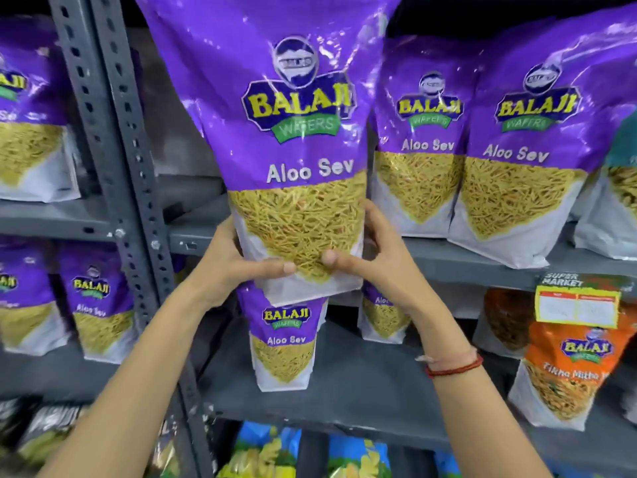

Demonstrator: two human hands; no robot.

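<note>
Gripping purple packet [296, 160] between both hands' thumbs [275, 267].

Past held bag [296, 132], open shelf gap [193, 201] beyond my left hand [227, 263], btwn upright post [113, 150] on its left & shelved Aloo Sev bags [418, 150] just right of my right hand [375, 260]. Under both hands another bag [284, 339] blocks; bare lower shelf [362, 381] under right wrist.

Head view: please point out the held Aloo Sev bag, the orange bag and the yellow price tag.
held Aloo Sev bag [299, 150], head view, purple front below the logo
orange bag [545, 346], head view, orange front
yellow price tag [577, 308], head view, white middle
</note>
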